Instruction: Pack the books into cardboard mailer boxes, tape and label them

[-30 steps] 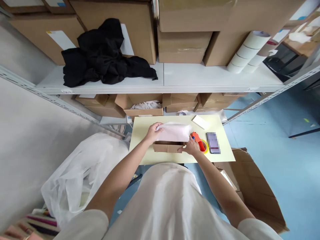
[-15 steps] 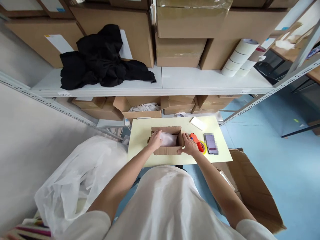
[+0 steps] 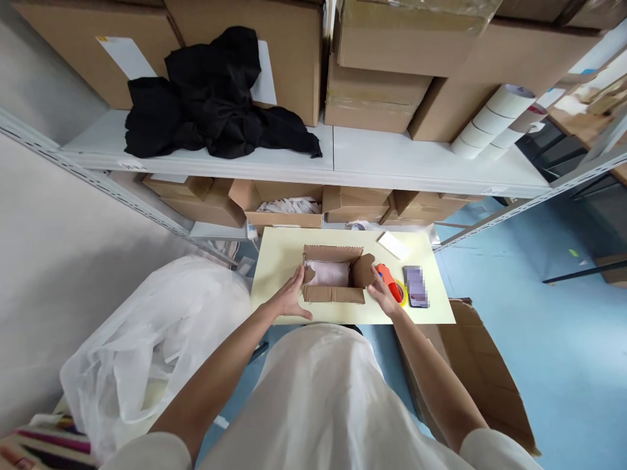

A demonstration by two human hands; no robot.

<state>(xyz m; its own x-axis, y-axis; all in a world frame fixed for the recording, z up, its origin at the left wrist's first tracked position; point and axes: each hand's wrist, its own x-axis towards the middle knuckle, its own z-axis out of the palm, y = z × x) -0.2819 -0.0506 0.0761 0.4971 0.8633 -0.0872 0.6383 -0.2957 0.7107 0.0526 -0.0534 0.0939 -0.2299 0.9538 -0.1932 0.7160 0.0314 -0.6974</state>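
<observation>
A small cardboard box (image 3: pixel 334 295) stands on the pale yellow tabletop with its flaps up. Inside it lies a pale, whitish-pink packet (image 3: pixel 330 273). My left hand (image 3: pixel 290 297) is at the box's left end, thumb stretched out and fingers against the side flap. On the other side, my right hand (image 3: pixel 383 292) has its fingers at the right end flap, which leans outward. Both hands are open. Just right of the right hand is an orange tape dispenser (image 3: pixel 388 282) with a roll of yellow tape.
A phone (image 3: pixel 416 286) and a white box (image 3: pixel 393 245) lie on the table (image 3: pixel 274 245). Behind it rises a shelf (image 3: pixel 382 151) with cartons, black cloth (image 3: pixel 215 98) and tape rolls (image 3: pixel 490 124). White plastic sheeting (image 3: pixel 161 339) is at left, a large open carton (image 3: pixel 482 365) at lower right.
My left hand has come out of the box to its left outer end. My right hand has shifted slightly right, and the right flap now leans outward. The view has shifted a little.
</observation>
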